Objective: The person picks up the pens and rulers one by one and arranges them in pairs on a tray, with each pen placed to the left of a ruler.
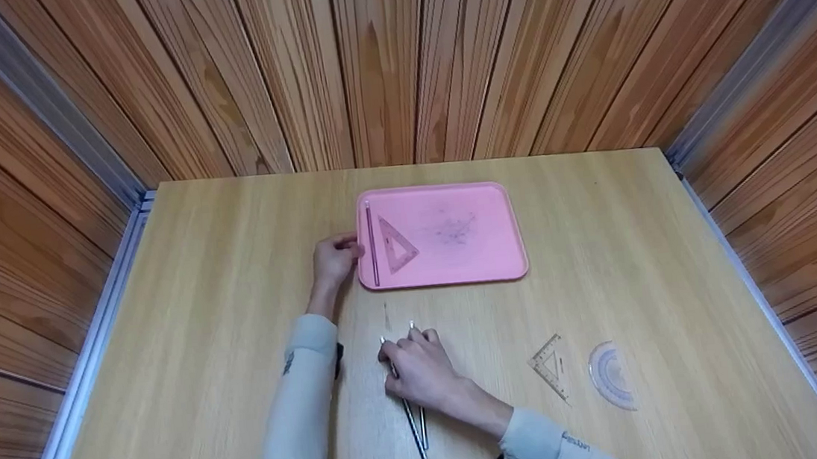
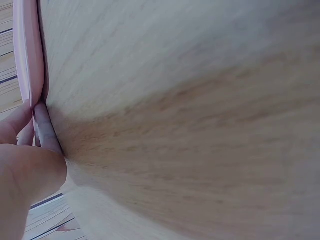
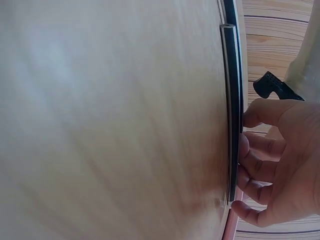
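My left hand pinches the left edge of a pink tray; the left wrist view shows its fingers bent around the rim. Inside the tray, a slim dark pencil and a clear set square lie at the left side. Nearer the front, my right hand reaches over two dark, shiny pencils lying nearly parallel on the table. Its thumb and curled fingers grip the left pencil, while the right pencil passes beneath the hand. One pencil appears large in the right wrist view.
To the right of my right hand lie a clear set square and a clear protractor. Dark smudges mark the middle of the tray. Wood-panelled walls enclose the wooden table at the back and sides.
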`<state>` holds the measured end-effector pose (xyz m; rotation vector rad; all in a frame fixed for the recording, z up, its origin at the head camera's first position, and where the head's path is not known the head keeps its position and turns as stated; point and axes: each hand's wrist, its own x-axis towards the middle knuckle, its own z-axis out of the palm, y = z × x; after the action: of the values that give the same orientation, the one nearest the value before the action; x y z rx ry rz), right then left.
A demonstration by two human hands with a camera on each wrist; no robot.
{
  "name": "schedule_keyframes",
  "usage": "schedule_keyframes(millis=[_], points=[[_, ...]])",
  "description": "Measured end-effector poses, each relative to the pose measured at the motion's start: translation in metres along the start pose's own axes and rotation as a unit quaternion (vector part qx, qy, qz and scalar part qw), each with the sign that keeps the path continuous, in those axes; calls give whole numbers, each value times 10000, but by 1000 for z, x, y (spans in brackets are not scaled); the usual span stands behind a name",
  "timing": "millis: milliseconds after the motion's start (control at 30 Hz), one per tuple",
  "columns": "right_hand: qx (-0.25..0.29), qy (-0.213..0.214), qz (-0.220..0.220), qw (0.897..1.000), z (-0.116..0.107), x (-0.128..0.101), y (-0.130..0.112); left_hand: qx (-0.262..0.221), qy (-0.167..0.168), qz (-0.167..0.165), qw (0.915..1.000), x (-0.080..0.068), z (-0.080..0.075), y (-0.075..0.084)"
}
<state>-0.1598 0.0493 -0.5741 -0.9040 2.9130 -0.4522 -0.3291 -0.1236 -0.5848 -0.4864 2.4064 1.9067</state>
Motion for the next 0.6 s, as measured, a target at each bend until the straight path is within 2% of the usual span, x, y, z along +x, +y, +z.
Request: schedule_keyframes(millis=[167,400,600], points=[[64,13,22,10000,1,1,-1,12,23,-3,10000,0,0,-2],[494,-148,83,9986,1,3,0,-20,-6,50,10000,1,0,-4],[619,-33,30,9981,0,5,1,-11,-15,129,9999,2,-1,-4]])
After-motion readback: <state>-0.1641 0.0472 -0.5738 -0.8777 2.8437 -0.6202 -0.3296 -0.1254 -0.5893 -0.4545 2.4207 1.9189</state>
